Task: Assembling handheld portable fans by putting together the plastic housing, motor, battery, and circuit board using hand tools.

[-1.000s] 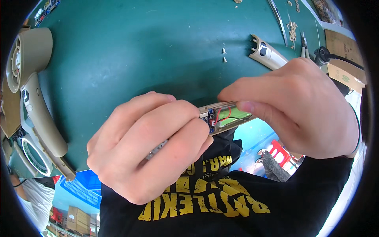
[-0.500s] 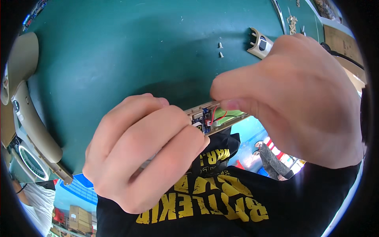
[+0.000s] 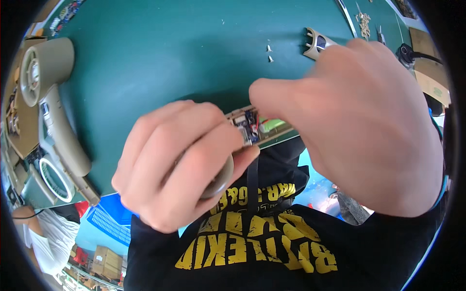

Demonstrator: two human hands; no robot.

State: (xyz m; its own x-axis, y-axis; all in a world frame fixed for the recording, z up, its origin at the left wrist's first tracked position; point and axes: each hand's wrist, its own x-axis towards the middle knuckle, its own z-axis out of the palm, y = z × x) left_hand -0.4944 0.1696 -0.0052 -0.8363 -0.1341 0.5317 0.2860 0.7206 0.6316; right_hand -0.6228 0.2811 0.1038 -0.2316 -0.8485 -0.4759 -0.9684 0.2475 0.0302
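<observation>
My left hand point(image 3: 177, 160) is closed around an opened beige handheld fan, its fingers curled over the body. A rounded beige part point(image 3: 221, 182) of it shows below those fingers. Its open handle point(image 3: 274, 135) shows a small circuit board point(image 3: 248, 127), red wire and a green battery point(image 3: 270, 125). At the battery end, my right hand point(image 3: 361, 126) closes over the handle, slightly blurred, with most fingertips hidden. Beyond my right hand lies a curved beige cover piece point(image 3: 318, 43) with a dark oval window, partly covered by the hand.
Two small screws point(image 3: 270, 53) lie on the green tabletop point(image 3: 160, 58). At the left are another beige fan point(image 3: 60, 121) and a white ring point(image 3: 56, 179). Small beige parts point(image 3: 364, 24) and a black cable point(image 3: 412, 53) are at far right. A person in white point(image 3: 53, 237) is at lower left.
Both hands and the opened fan have shifted slightly up in view. More of its rounded part shows under my left hand, and my right hand covers more of the battery end.
</observation>
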